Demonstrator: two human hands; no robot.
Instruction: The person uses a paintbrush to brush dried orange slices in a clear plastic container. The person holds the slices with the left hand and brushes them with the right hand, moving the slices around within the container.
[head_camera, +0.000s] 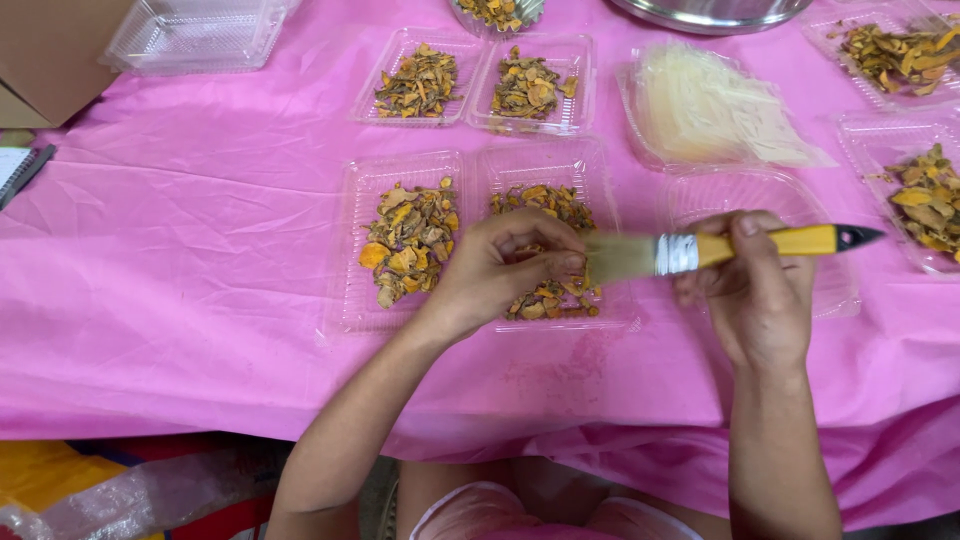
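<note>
Your left hand (500, 270) rests over the right half of a clear plastic tray (350, 250) with two wells, its fingers curled and pinched around a small dried piece from the heap of dried orange and brown slices (545, 205) in that well; the piece itself is mostly hidden by your fingertips. Your right hand (755, 290) is closed around a paintbrush (700, 250) with a yellow handle, a silver metal band and pale bristles. You hold it level, with the bristles pointing left and touching or just beside your left fingertips, and the dark handle tip pointing right. The left well of the same tray holds a second heap of slices (408, 240). Under your right hand sits an empty clear tray (830, 290). Further up the pink tablecloth (200, 260) lies another two-well tray of slices (478, 85), and beside it a stack of clear bags (710, 110). More filled trays (925, 195) lie at the right edge, a metal bowl (715, 12) at the top, and an empty clear container (190, 35) at the upper left.
</note>
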